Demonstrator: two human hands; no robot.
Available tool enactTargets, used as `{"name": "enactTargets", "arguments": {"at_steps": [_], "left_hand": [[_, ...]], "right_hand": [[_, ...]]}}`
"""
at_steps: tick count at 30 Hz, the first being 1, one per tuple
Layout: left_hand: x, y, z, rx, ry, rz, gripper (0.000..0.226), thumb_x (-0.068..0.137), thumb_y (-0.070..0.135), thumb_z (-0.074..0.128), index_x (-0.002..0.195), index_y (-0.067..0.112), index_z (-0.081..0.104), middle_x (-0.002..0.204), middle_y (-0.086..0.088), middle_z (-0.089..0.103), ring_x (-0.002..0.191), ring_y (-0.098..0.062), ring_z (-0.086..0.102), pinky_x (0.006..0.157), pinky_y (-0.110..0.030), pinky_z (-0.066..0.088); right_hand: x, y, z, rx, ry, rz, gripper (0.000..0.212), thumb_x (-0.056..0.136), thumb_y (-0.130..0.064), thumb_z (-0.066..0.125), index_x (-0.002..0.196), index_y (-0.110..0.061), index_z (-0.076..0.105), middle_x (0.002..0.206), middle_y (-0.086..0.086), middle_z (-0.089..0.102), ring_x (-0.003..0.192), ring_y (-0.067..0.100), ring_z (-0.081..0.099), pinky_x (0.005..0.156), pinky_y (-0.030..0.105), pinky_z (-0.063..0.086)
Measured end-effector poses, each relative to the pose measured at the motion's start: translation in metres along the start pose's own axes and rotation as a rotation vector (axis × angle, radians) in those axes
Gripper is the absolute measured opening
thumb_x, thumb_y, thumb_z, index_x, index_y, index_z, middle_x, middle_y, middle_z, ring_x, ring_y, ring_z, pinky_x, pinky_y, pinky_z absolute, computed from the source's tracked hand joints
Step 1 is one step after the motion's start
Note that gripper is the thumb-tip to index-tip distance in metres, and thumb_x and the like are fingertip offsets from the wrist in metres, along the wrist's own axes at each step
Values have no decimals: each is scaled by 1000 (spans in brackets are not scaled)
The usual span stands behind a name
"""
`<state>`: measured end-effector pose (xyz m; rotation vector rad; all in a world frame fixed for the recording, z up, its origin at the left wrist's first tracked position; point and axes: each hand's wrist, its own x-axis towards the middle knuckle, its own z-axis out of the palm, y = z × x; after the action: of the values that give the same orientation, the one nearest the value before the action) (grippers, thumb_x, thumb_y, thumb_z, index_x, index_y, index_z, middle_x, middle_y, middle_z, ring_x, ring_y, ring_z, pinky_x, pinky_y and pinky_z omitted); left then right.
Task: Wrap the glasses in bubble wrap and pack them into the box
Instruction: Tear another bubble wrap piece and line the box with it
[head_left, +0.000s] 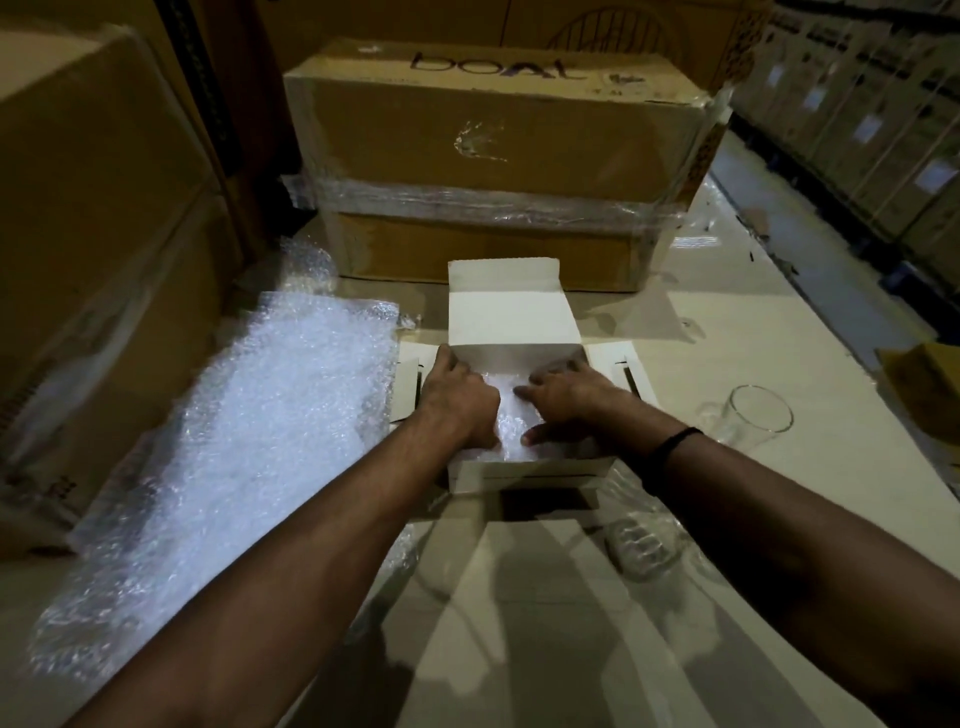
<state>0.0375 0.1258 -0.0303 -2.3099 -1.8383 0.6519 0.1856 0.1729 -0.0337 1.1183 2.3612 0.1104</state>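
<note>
Pressing the wrapped bundle (511, 422) inside the box (524, 475): left hand (457, 396), right hand (567, 402).

A person's two arms, seen from the wearer's own viewpoint in dim light. The left forearm (291, 545) and the right forearm (779, 525) are both uncovered along all the length that shows. The left hand (457, 400) and the right hand (566, 405) are bare. A thin black band (670, 449) circles the right wrist, sitting close against it; it looks plain, and its material is too dark to make out.
</note>
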Motion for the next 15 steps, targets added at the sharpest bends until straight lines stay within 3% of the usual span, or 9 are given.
{"name": "enactTargets", "arguments": {"at_steps": [3, 5, 9, 11, 15], "left_hand": [[-5, -13, -4, -39, 63, -4, 64, 79, 69, 59, 122, 21, 63, 136, -10, 56, 134, -29, 39, 114, -59, 5], [-9, -14, -4, -2, 25, -6, 65, 77, 69, 62, 121, 21, 63, 138, -12, 54, 138, -30, 34, 114, -61, 1], [-7, 2, 1, 53, -123, -29, 56, 79, 58, 65, 120, 19, 64, 142, -16, 51, 145, -39, 18, 115, -62, -7], [-6, 4, 0, 52, -121, -24, 54, 80, 58, 65, 117, 19, 66, 138, -18, 54, 143, -40, 22, 115, -62, -6], [-10, -6, -10, -10, 2, 42, 55, 79, 64, 63, 116, 24, 67, 136, -11, 56, 137, -32, 35, 113, -60, 1]], "right_hand": [[-12, 14, -12, -40, 25, 20, 83, 76, -72, 59, 142, -25, 41, 147, 5, 44, 138, 26, 36, 114, 52, 18], [-20, 20, -15, -106, -26, 27, 82, 70, -70, 67, 134, -22, 51, 142, 4, 49, 139, 26, 33, 115, 59, 7], [-31, 8, -6, -206, -95, 51, 47, 85, -38, 65, 126, -15, 58, 142, 15, 49, 146, 38, 15, 112, 66, -9], [-33, 3, -3, -223, -73, 63, 40, 89, -32, 59, 124, -14, 59, 140, 20, 50, 145, 41, 14, 110, 67, -12], [-33, 9, -10, -145, 12, 5, 55, 79, -45, 71, 128, -24, 58, 139, 13, 50, 142, 34, 26, 113, 64, -3]]}}
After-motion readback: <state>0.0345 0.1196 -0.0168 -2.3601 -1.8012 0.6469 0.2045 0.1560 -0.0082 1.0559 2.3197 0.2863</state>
